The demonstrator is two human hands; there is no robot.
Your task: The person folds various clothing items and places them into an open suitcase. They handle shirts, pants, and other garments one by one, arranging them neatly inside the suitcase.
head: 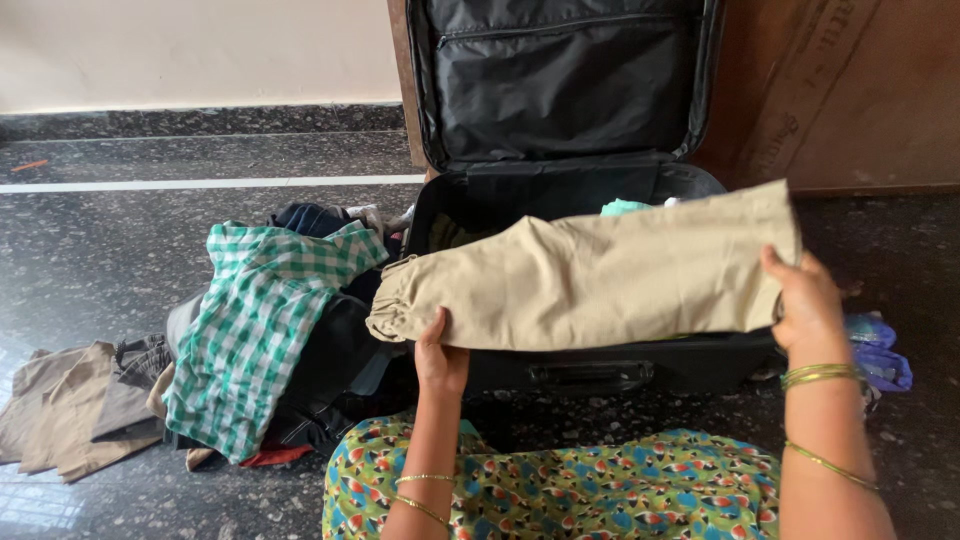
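Closest to me at 6 o'clock: lap in a patterned green, blue and orange dress, gold bangles on both wrists. I see both hands up over the front edge of the suitcase.

Left hand sits at about 7 o'clock from the folded beige trousers, fingers curled under the lower left edge, thumb up against the cloth, closed on it. Right hand is at 3 o'clock of the same bundle, gripping the right end, fingers wrapped behind, thumb on the near side. So the trousers hang between the two hands, held flat and slightly tilted, right end higher. They hover just above the open black suitcase, covering most of its front half. I can't tell if the cloth touches the rim.

Suitcase lid stands upright at 12 o'clock, black lining with a zipped pocket, leaning on a brown wooden panel. Something pale teal peeks out inside the case behind the trousers.

At 9 o'clock from the case: clothes pile on the floor, green-and-white checked shirt on top, dark garments under it, more beige cloth further left. Blue plastic bag at 3 o'clock, just beside the case, partly behind the right wrist.

Floor is dark speckled polished stone with a white stripe, cream wall at 11 o'clock.
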